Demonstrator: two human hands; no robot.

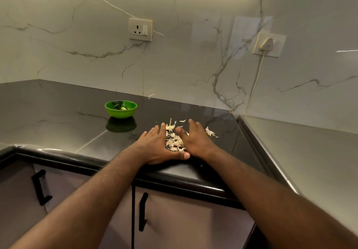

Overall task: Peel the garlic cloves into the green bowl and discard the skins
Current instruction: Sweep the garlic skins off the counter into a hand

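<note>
**Q:** Entry one, the grips?

**A:** Left grip (157,146): fingers straight and slightly spread, laid flat on the counter (77,117), pinching nothing. Its thumb stretches across the near side toward the other hand. Right grip (195,140): also flat, fingers straight, holding nothing.

**Q:** Reason for that placement?

**A:** Judged: together they pen in the garlic skins (175,142). The palms wall the left and right sides and the thumb closes the near end, so the heap can be raked together for discarding.

**Q:** Entry two, the skins. Position and lie?

**A:** The heap sits between the two grips, touching both, close to the counter's front edge. Its long axis runs away from the person, toward the wall. The far end, at the fingertips, is open, and looser flakes (170,127) lie there. Single flakes point every way. A stray cluster (210,132) lies outside the pen, just beside the right grip's outer edge.

**Q:** Entry three?

**A:** Green bowl (121,109): upright, mouth up, on the counter well apart from the heap, to the left and farther back. One pale clove (123,108) shows inside, too small to tell which way it points.

**Q:** Stage of work?

**A:** Judged: peeling looks finished, since no unpeeled clove is in view. The skins have not yet been discarded.
</note>
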